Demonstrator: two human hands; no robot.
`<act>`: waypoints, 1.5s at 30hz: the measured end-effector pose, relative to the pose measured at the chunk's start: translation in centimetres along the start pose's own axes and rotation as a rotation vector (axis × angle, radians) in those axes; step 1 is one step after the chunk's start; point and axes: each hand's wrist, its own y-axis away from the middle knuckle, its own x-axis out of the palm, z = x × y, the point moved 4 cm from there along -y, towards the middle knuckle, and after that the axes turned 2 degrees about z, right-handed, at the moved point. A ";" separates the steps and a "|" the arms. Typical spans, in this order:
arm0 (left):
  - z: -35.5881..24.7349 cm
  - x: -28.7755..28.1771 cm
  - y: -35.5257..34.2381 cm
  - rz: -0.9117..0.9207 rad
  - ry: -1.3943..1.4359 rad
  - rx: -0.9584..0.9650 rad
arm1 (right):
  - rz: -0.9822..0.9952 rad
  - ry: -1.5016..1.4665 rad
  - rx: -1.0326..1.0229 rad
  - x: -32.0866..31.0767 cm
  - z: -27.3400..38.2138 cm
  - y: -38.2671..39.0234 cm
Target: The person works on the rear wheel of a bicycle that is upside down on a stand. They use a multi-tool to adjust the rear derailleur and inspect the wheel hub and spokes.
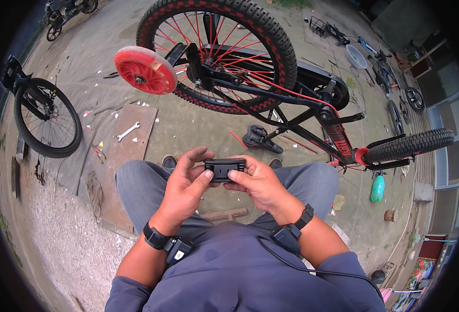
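Between my two hands, above my lap, is a small black bicycle pedal (219, 167) with ridged ends. My left hand (187, 179) grips its left end, thumb pressed on the near face. My right hand (258, 182) grips the opposite end in the same way, with the fingers partly hidden behind. Just beyond stands a black and red bicycle (291, 124), turned upside down. Its rear wheel (286, 57) has red spokes and a knobby tyre, and a red training wheel (145, 70) sits beside it. The black saddle (260, 138) is down at the ground.
A wrench (128, 131) lies on a brown board (136, 117) to the left, with pliers (99, 153) nearby. Another bicycle's wheel (47, 118) stands farther left. At the right are a green bottle (377, 190), a white basin (356, 56) and several bicycle parts.
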 end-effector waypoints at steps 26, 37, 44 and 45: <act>-0.5 1.2 1.1 0.171 0.361 -0.147 | -0.036 1.192 -0.780 3.0 5.5 3.6; -0.5 1.1 1.5 0.171 0.359 -0.143 | -0.041 1.178 -0.786 3.2 5.5 3.9; -0.4 0.9 1.7 0.210 0.355 -0.127 | -0.021 1.054 -0.701 2.8 5.4 3.9; -0.5 0.8 1.7 0.216 0.380 -0.127 | -0.016 1.001 -0.668 2.8 5.2 3.9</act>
